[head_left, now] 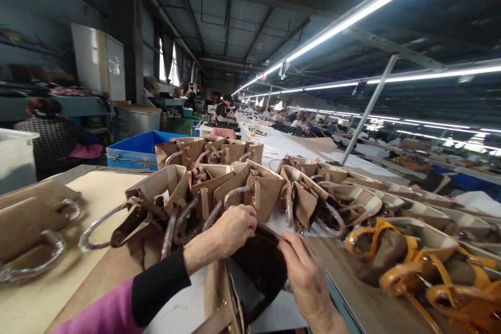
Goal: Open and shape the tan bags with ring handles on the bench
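Observation:
My left hand is closed on the far rim of an open brown handbag that stands in front of me. My right hand grips the bag's near right edge, fingers curled over it. The bag's dark inside shows between the two hands. Just beyond them stand several tan handbags with plastic-wrapped handles. My left sleeve is pink with a black cuff.
More tan bags lie in a row on the long table to the right, and bags with orange straps lie at the near right. A blue bin and a seated person are at the left. Other workers sit far down the line.

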